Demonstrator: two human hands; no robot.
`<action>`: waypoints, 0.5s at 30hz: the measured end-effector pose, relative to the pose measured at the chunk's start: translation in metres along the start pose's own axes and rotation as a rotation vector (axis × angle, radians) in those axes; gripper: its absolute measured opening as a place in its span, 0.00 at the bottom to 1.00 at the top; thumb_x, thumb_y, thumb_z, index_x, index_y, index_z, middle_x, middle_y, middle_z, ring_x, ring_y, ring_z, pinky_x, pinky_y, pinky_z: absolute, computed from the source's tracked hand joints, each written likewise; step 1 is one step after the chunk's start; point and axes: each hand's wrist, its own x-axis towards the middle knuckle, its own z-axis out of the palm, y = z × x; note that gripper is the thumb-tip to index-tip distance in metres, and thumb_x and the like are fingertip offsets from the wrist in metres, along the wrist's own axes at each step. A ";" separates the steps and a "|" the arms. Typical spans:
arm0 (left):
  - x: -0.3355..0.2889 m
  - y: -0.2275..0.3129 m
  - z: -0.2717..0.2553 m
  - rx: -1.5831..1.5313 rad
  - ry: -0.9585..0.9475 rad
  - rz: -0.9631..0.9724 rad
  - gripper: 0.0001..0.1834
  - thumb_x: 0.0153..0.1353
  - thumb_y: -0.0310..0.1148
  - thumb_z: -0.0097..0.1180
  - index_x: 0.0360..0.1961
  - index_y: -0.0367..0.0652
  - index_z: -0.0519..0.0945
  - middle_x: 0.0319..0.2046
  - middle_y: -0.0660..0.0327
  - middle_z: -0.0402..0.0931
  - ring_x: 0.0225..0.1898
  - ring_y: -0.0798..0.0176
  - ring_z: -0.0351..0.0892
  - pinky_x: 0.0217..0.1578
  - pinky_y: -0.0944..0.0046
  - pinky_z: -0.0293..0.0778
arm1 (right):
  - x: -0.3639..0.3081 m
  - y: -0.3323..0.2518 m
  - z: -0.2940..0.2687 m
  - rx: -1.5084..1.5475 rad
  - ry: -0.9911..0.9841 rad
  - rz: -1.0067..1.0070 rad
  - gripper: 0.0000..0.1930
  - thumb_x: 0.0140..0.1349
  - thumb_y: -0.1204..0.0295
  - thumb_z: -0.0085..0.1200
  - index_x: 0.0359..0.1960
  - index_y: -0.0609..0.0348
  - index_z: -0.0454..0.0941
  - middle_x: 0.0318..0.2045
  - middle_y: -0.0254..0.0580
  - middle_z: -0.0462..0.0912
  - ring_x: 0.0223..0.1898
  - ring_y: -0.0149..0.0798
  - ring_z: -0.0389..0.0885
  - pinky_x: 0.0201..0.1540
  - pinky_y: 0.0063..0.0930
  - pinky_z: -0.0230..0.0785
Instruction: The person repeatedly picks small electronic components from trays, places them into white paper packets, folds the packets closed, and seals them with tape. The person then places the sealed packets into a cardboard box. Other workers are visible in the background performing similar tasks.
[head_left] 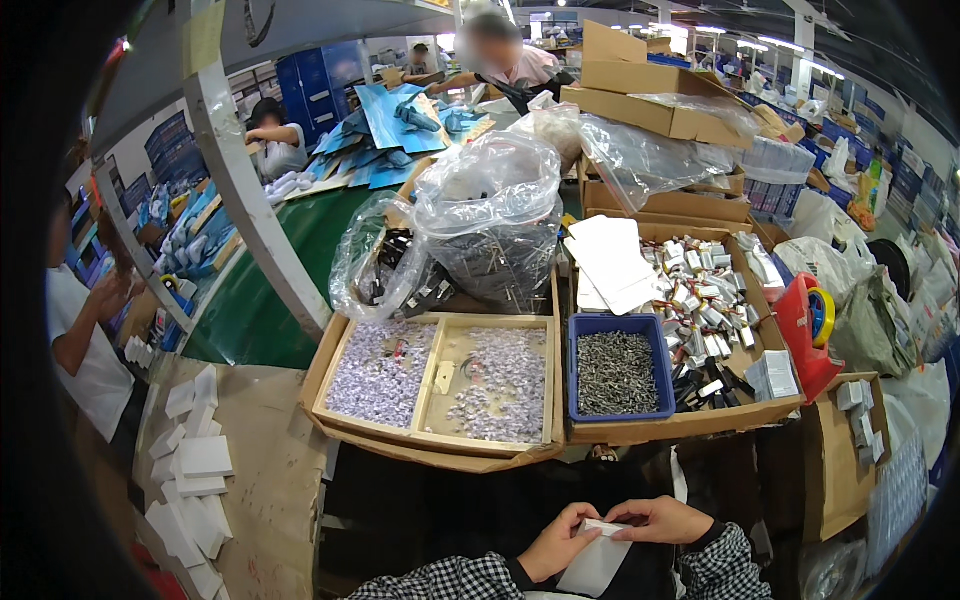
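Near the lower edge, both of my hands hold a small white box [592, 568] in front of my dark clothing. My left hand [556, 543] grips its upper left side, thumb laid over the edge. Across its top edge, the fingers and thumb of my right hand [664, 521] pinch the cardboard. Whether anything is inside the box cannot be seen. Beyond my hands stands a wooden tray [437, 385] with two compartments of small pale pieces. To its right, a blue bin [621, 410] is filled with small metal screws.
A carton [690, 428] around the blue bin holds many small silvery parts and white sheets [615, 265]. Clear plastic bags [488, 190] stand behind the tray. White boxes [205, 457] are piled on the left table. A metal post [245, 170] rises at left; co-workers [90, 330] are nearby.
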 end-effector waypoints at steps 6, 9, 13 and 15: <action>0.017 0.030 0.000 0.135 0.130 0.082 0.23 0.62 0.30 0.58 0.54 0.37 0.64 0.47 0.56 0.72 0.47 0.67 0.74 0.48 0.68 0.71 | 0.009 -0.023 0.002 -0.196 0.270 -0.052 0.14 0.61 0.63 0.59 0.45 0.53 0.82 0.33 0.43 0.85 0.32 0.38 0.85 0.37 0.23 0.74; 0.002 0.060 0.008 0.748 0.216 0.284 0.38 0.52 0.43 0.67 0.58 0.37 0.62 0.50 0.47 0.71 0.50 0.51 0.74 0.50 0.59 0.72 | 0.014 -0.027 0.009 -0.075 0.509 -0.069 0.13 0.60 0.65 0.60 0.44 0.56 0.82 0.34 0.44 0.85 0.33 0.35 0.85 0.37 0.23 0.74; -0.007 0.074 0.027 1.082 0.293 0.363 0.50 0.39 0.44 0.73 0.60 0.36 0.60 0.49 0.46 0.70 0.49 0.44 0.73 0.48 0.54 0.72 | 0.015 -0.024 0.023 -0.166 0.589 -0.214 0.12 0.60 0.67 0.58 0.44 0.56 0.81 0.30 0.48 0.83 0.31 0.45 0.83 0.34 0.29 0.74; -0.008 0.073 0.029 1.074 0.311 0.347 0.49 0.38 0.40 0.73 0.60 0.36 0.60 0.48 0.46 0.71 0.48 0.45 0.73 0.48 0.54 0.72 | 0.015 -0.022 0.030 -0.182 0.620 -0.192 0.12 0.59 0.67 0.58 0.44 0.55 0.81 0.26 0.49 0.81 0.27 0.47 0.81 0.31 0.32 0.72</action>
